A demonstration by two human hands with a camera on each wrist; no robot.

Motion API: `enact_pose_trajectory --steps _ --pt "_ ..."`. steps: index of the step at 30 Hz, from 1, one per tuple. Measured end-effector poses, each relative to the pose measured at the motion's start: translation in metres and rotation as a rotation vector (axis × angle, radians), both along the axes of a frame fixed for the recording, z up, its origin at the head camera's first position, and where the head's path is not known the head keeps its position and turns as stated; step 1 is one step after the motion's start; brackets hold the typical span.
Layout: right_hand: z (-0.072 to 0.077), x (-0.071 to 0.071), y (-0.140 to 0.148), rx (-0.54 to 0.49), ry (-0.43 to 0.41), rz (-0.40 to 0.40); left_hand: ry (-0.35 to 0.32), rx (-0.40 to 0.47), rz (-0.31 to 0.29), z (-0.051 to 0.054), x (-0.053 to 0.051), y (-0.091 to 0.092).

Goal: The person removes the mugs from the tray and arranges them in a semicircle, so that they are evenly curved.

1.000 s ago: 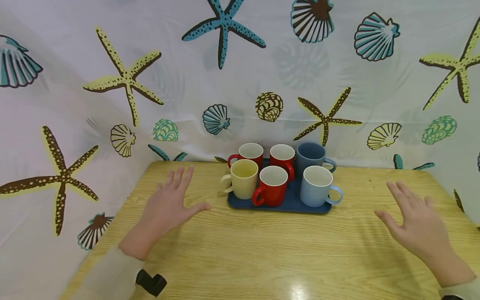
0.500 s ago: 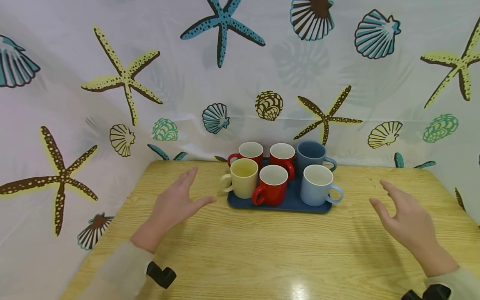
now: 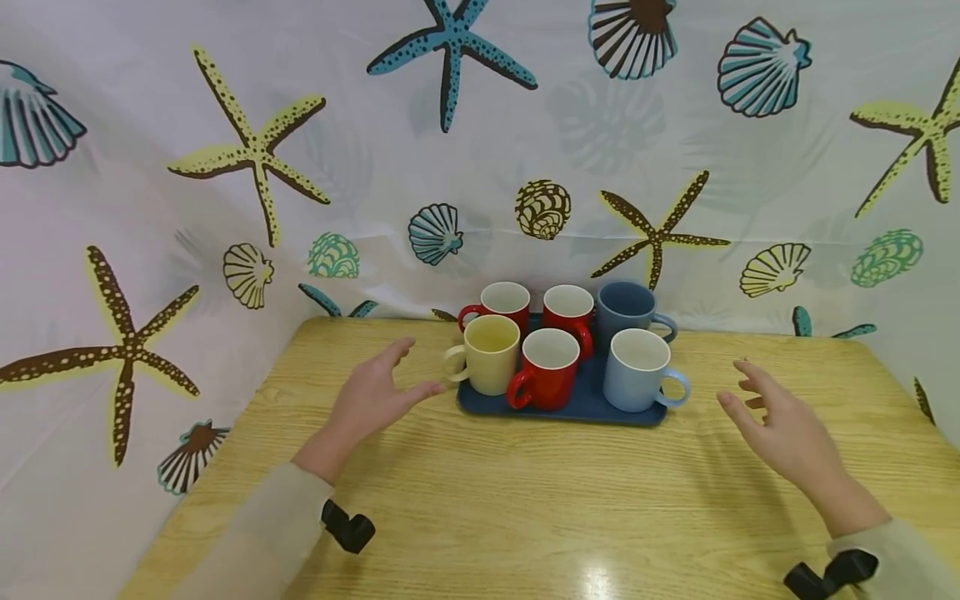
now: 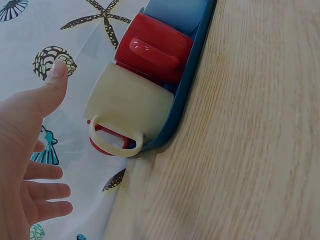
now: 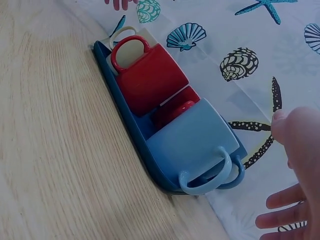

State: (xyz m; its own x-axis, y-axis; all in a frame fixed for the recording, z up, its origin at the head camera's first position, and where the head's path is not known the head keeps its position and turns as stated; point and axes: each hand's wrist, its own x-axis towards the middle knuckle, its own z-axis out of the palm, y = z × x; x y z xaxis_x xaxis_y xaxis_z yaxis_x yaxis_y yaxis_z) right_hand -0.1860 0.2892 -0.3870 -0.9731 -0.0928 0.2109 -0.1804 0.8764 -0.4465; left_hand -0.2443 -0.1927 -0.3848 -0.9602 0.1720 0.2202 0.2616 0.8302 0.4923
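A dark blue tray (image 3: 588, 410) bears several mugs in two rows. Its front row has a pale yellow mug (image 3: 491, 367), a red mug (image 3: 553, 379) and a light blue mug (image 3: 636, 385). Behind them stand two more red mugs and a darker blue mug (image 3: 622, 312). My left hand (image 3: 370, 398) hovers to the left of the tray, nearest the yellow mug's handle (image 4: 117, 145), thumb apart from the fingers, holding nothing. To the right, my right hand (image 3: 783, 432) holds nothing either, its fingers loosely bent; the light blue mug (image 5: 195, 142) is nearest to it.
The tray stands on a wood-grain table (image 3: 525, 500), near its back edge. A white cloth (image 3: 480, 175) printed with starfish and shells hangs behind the table and along its left side. Both wrists carry black devices over light sleeves.
Both hands have moved inward towards the tray, the left to the right and the right to the left. Their fingers are less spread than before. Tray and mugs have stayed put.
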Motion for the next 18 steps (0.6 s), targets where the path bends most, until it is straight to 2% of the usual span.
enact_pose_trajectory --steps 10,15,18 --pt "-0.009 -0.015 -0.012 -0.120 -0.115 0.021 -0.138 0.172 -0.018 -0.033 -0.024 0.005" --pt "-0.014 -0.022 -0.015 -0.172 -0.136 0.023 -0.167 0.273 0.000 -0.045 -0.034 0.010" --pt "-0.015 -0.025 -0.018 -0.206 -0.149 0.018 -0.162 0.302 0.003 -0.049 -0.040 0.012"
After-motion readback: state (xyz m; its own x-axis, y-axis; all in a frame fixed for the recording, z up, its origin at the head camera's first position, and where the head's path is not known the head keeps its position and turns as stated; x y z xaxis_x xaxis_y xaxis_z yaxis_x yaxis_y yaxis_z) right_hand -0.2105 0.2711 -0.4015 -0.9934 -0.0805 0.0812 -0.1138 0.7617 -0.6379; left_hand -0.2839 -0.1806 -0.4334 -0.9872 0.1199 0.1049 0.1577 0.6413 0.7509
